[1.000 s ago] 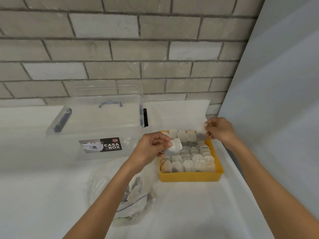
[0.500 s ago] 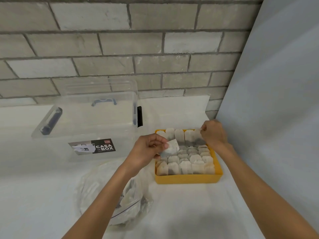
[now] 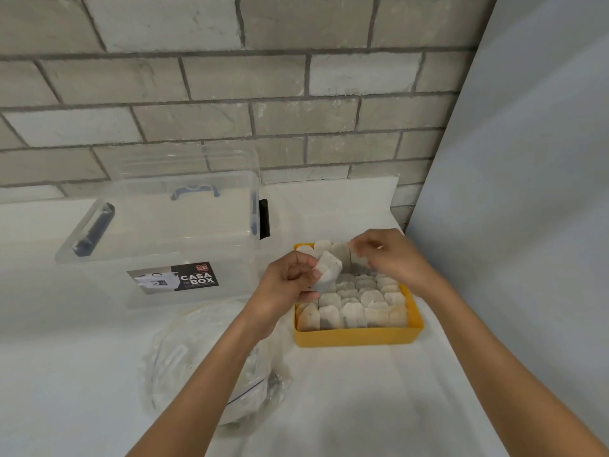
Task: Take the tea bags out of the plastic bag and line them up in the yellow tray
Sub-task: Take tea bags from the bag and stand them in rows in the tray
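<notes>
One small white paper tea bag (image 3: 328, 271) is up off the counter, pinched between the thumb and fingers of the left hand (image 3: 290, 283). It is tilted just above the left side of the square yellow plastic tray (image 3: 357, 338), probably held ready as the next one to place. The rows of tea bags (image 3: 354, 313) in the tray stand upright and packed edge to edge, with the near row against the front wall; the count is not readable. The right hand (image 3: 393, 258) reaches over the tray's far right part, fingers curled down at the back row. Motion blur there: cannot tell whether it pinches a bag or only steadies the row. Judgement: it is propping that row or opening a slot for the waiting bag. Little open room shows in the tray, seemingly only toward the back. The far rim and the pale grey panel (image 3: 527, 192) close on the right hem in the right forearm. The clear zip plastic bag (image 3: 197, 364) lies crumpled on the white counter (image 3: 66, 374) under the left forearm, near the tray's front left corner, seemingly with more bags inside. A clear lidded storage box (image 3: 158, 232) stands left of the tray, near the grey brick wall (image 3: 263, 77). Both forearms come in from the front.
</notes>
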